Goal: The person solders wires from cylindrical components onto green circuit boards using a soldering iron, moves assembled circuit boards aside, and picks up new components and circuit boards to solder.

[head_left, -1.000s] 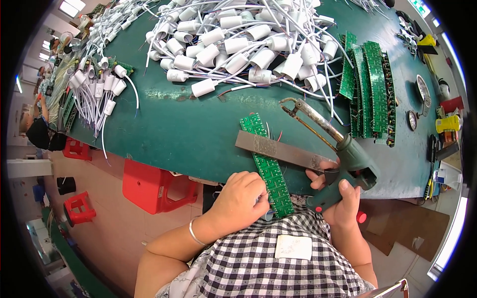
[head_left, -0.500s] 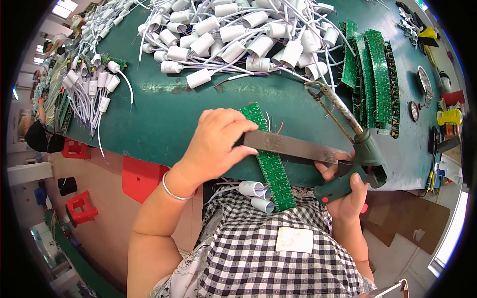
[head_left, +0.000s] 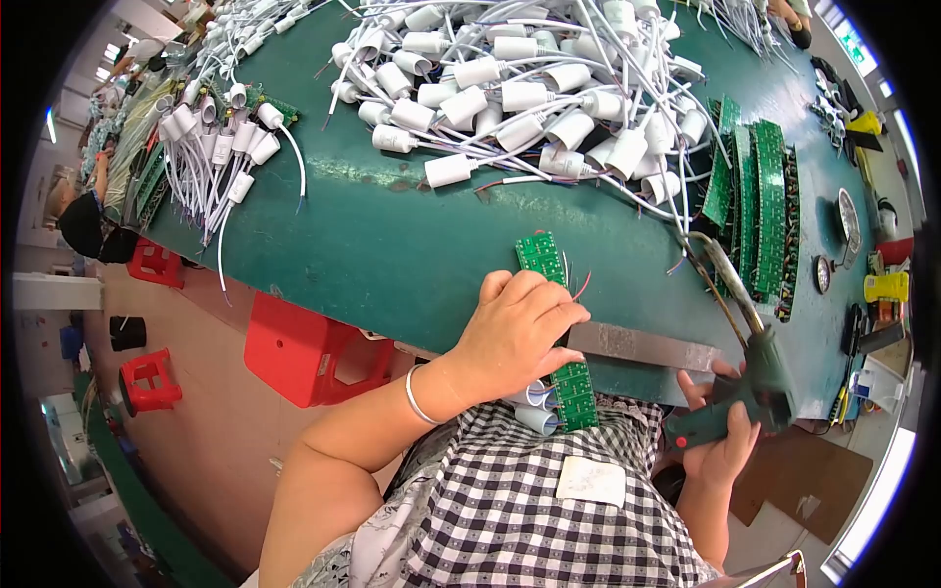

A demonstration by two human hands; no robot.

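My left hand [head_left: 524,328] is closed, its thumb and fingertips around the left end of a dark flat metal bar [head_left: 647,348]. Under the hand and bar runs a long green circuit board [head_left: 573,397], partly hidden by them. White lamp sockets [head_left: 535,419] hang by wires from its near end, against the checked apron. Thin red and white wires stick out near its far end. My right hand [head_left: 720,446] grips a dark green soldering gun [head_left: 769,382] whose long metal tip [head_left: 730,269] points away over the table. Fingers of that hand are close to the bar's right end.
White corded lamp sockets [head_left: 480,73] are heaped at the back of the green table [head_left: 392,255]. A smaller bunch [head_left: 221,147] lies left. Stacked circuit boards [head_left: 769,216] stand right, near a small round metal dish [head_left: 822,274]. Red stools [head_left: 294,348] are below left.
The view has shifted. Both hands sit farther right, the left nearer the board. Less of the bar's left end shows beside the left hand. The soldering gun is still in the right hand.
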